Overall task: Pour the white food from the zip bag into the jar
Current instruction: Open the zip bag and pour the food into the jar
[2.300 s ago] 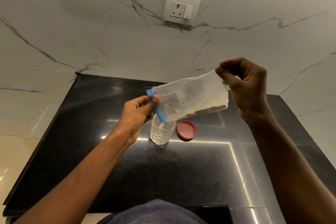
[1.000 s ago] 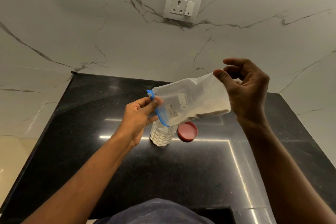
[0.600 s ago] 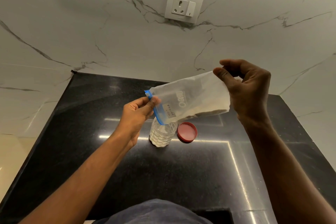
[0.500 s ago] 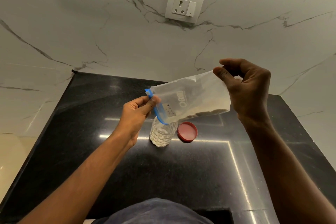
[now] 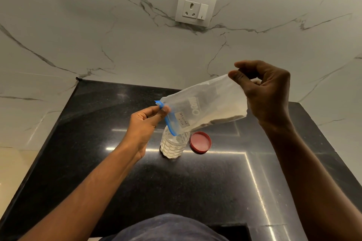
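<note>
Bag (image 5: 203, 107) tilted over jar (image 5: 173, 146), blue mouth down.
Red lid (image 5: 200, 142) just right of jar on black counter (image 5: 98, 162); socket (image 5: 195, 7) far. Left hand (image 5: 146, 125) pinching zip corner, right hand (image 5: 266, 92) pinching raised bottom end.

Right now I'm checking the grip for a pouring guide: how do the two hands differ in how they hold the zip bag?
The left hand pinches the blue zip edge at the low mouth of the zip bag, just above the jar; the right hand pinches the raised bottom end. The left hand sits lower and nearer the jar, the right higher and off to the side. Both grip with fingers and thumb, keeping the bag tilted mouth-down.
</note>
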A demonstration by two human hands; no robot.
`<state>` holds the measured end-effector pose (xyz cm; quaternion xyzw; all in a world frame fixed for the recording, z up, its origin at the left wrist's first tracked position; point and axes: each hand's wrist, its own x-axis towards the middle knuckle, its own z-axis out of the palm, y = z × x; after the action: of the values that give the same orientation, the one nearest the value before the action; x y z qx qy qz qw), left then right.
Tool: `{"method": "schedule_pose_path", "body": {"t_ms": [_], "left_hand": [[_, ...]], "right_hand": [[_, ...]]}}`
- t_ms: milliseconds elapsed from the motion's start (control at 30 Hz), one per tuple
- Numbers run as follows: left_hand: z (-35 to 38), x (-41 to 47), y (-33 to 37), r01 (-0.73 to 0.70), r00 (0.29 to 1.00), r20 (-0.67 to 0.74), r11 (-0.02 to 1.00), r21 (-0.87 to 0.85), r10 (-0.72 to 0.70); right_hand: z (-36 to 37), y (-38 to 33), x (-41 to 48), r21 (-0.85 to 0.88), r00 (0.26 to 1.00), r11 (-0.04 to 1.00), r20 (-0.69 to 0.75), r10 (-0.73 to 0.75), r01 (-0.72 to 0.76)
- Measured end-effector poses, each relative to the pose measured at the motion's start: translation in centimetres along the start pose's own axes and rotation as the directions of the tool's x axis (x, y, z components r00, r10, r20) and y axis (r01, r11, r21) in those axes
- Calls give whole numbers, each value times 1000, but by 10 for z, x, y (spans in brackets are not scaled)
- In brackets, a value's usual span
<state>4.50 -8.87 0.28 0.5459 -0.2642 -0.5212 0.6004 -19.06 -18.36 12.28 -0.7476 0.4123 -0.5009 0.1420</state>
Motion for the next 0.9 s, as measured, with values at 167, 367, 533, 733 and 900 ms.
{"method": "schedule_pose_path", "body": {"t_ms": [167, 367, 533, 733, 900], "left_hand": [[-1, 3, -2, -19, 1000, -13, 1000, 7, 19], [0, 3, -5, -26, 1000, -12, 1000, 17, 26], [-1, 2, -5, -16, 1000, -9, 1000, 21, 16], [1, 2, -7, -20, 1000, -16, 999, 35, 21], [3, 3, -8, 4, 1000, -18, 1000, 25, -4]], "right_hand": [[-1, 2, 0, -18, 1000, 1000, 22, -6, 6], [-4, 0, 3, -53, 998, 997, 50, -45, 48], [-5, 1, 0, -74, 996, 995, 58, -67, 71], [-7, 0, 0, -92, 995, 993, 69, -68, 74], [-8, -2, 2, -124, 992, 987, 94, -89, 100]]}}
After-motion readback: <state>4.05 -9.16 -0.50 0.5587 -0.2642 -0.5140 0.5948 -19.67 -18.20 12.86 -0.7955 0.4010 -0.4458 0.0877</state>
